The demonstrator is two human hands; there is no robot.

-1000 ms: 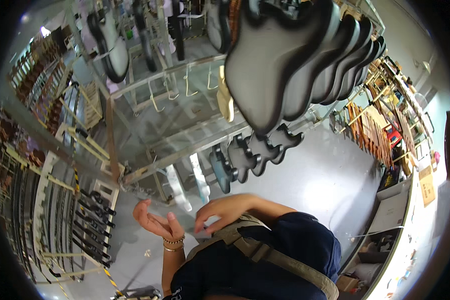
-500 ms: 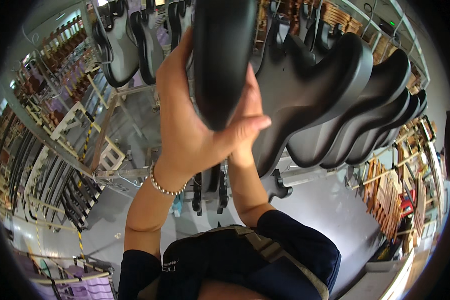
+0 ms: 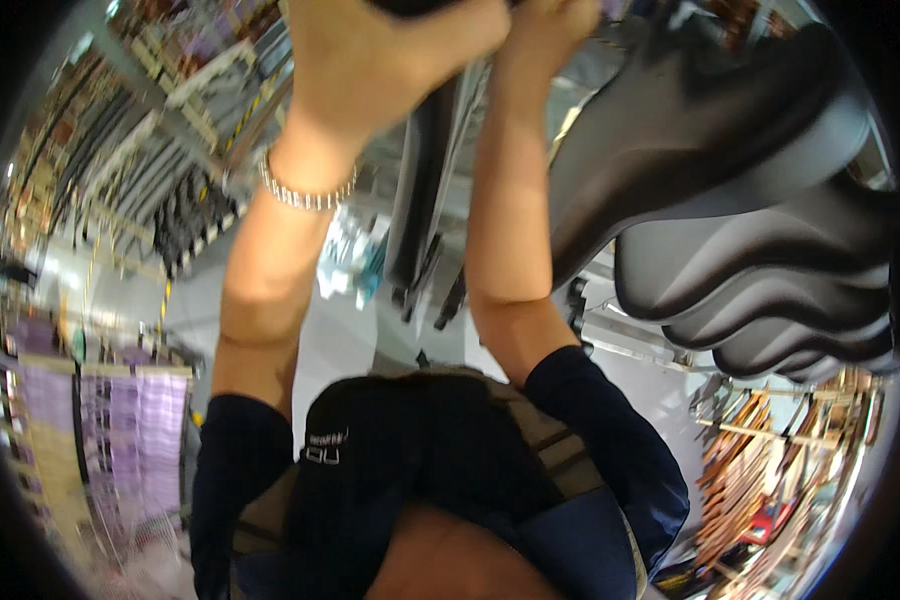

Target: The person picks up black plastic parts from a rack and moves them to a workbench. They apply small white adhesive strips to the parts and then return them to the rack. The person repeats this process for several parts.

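Both my arms reach up to the top edge of the head view. My left hand [image 3: 380, 60], with a beaded bracelet at its wrist, is closed about a black guitar body [image 3: 410, 6]; only a dark sliver of that body shows, the rest being cut off. To its right my right hand [image 3: 560, 28] has its fingers curled, smeared by motion, and what they hold is hidden. Close by on the right hangs a large dark grey guitar body [image 3: 690, 130] with black edges. Between my forearms a narrow dark piece [image 3: 425, 190] hangs lower down.
More grey-black guitar bodies [image 3: 760, 255] hang in a row at the right. Brown wooden parts stand on a rack [image 3: 740, 470] at lower right. Purple sheets line a rack [image 3: 160, 430] at lower left. A metal frame [image 3: 135, 60] runs along the upper left.
My hands have risen in the view to its top edge, and the black guitar body has mostly left the picture. The view has tilted downward; the hanging bodies on the right appear larger and shifted.
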